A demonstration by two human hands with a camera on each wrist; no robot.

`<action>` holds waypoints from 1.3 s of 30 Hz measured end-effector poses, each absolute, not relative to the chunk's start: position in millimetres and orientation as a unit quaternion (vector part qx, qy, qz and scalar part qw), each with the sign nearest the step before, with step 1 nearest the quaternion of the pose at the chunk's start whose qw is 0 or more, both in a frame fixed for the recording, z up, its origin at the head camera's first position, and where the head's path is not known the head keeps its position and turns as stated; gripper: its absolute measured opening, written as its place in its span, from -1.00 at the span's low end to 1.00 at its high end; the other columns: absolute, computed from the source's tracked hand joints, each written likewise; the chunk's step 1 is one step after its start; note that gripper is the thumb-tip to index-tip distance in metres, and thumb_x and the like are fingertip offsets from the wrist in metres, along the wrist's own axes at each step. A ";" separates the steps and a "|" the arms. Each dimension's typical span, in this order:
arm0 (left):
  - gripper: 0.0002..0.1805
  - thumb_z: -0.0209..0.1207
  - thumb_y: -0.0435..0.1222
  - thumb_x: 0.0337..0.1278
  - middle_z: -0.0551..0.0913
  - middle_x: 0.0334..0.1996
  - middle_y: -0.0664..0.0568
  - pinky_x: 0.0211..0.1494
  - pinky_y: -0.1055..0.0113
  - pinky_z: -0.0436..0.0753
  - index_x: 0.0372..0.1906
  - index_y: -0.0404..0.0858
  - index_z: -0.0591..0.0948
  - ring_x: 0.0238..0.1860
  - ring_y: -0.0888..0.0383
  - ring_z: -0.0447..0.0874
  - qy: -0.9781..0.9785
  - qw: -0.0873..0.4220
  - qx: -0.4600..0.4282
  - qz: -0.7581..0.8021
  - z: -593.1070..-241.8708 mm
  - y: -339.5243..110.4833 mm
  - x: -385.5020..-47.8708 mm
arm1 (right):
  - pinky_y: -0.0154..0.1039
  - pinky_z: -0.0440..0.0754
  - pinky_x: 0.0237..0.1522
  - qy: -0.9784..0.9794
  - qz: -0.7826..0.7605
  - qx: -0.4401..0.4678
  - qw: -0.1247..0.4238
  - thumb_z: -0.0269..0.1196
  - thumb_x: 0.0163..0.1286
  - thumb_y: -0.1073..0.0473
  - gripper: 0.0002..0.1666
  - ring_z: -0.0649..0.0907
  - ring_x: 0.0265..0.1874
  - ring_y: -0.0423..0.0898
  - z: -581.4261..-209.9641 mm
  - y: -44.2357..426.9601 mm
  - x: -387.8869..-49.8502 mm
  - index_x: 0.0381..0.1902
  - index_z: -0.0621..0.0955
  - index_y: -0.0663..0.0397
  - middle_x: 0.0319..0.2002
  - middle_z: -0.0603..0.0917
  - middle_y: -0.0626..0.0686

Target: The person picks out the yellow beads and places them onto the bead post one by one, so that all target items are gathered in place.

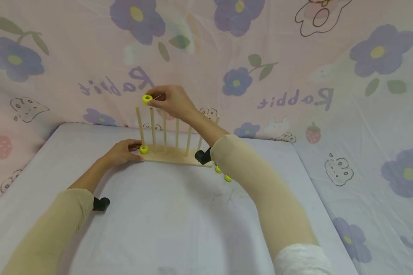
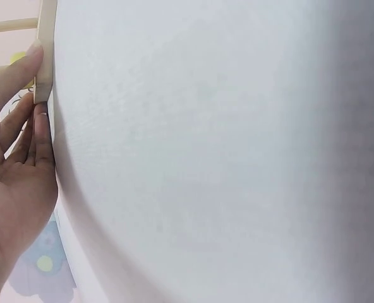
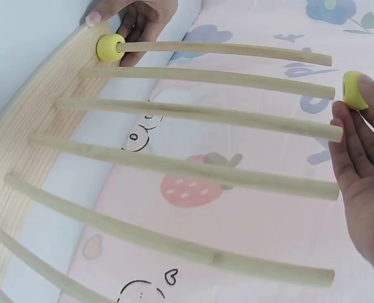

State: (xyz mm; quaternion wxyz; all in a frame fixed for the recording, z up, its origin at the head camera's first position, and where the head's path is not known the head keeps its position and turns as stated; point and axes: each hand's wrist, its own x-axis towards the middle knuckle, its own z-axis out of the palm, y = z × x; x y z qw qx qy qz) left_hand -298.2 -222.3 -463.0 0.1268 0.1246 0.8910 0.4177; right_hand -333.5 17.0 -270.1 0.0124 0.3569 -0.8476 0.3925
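Observation:
A wooden peg stand (image 1: 173,157) with a row of upright pegs rests on the table. My left hand (image 1: 122,152) grips the left end of its base, thumb at the front and fingers around the back; the left wrist view shows the thumb and fingers (image 2: 43,136) at that end. One yellow bead (image 1: 143,149) sits at the foot of the leftmost peg. Between thumb and fingers my right hand (image 1: 172,100) pinches another yellow bead (image 1: 147,100), its hole visible. This bead is just above the tips of the two leftmost pegs, apart from them in the right wrist view.
Several yellow beads (image 1: 228,178) lie on the white table (image 1: 158,229) by the stand's right end, partly hidden by the right forearm. A patterned cloth (image 1: 199,49) hangs behind the table. Each wrist carries a black camera mount (image 1: 101,204).

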 end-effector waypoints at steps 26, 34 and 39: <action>-0.08 0.44 -0.17 0.08 0.34 0.39 -0.33 0.48 -0.12 0.24 0.45 -0.44 0.25 0.39 -0.24 0.30 0.893 0.139 0.115 0.412 -466.1 -223.5 -297.2 | -0.52 0.59 -0.09 -0.865 0.325 0.381 -0.026 0.36 0.35 0.11 -0.61 0.68 -0.16 -0.33 -277.7 -11.8 -335.1 0.11 0.68 0.08 -0.10 0.77 -0.07; -0.09 0.42 -0.19 0.10 0.33 0.39 -0.34 0.49 -0.09 0.25 0.46 -0.45 0.23 0.40 -0.24 0.29 0.890 0.139 0.114 0.419 -464.2 -223.5 -299.5 | -0.53 0.58 -0.11 -0.877 0.305 0.370 -0.032 0.39 0.33 0.09 -0.61 0.70 -0.17 -0.31 -275.5 -12.7 -336.4 0.09 0.70 0.04 -0.12 0.78 -0.07; -0.10 0.42 -0.22 0.10 0.33 0.39 -0.34 0.48 -0.10 0.25 0.45 -0.46 0.24 0.39 -0.24 0.30 0.890 0.137 0.116 0.419 -462.9 -224.9 -301.0 | -0.52 0.59 -0.10 -0.875 0.312 0.369 -0.031 0.38 0.33 0.09 -0.59 0.71 -0.15 -0.28 -275.4 -11.8 -337.5 0.11 0.70 0.08 -0.07 0.78 -0.05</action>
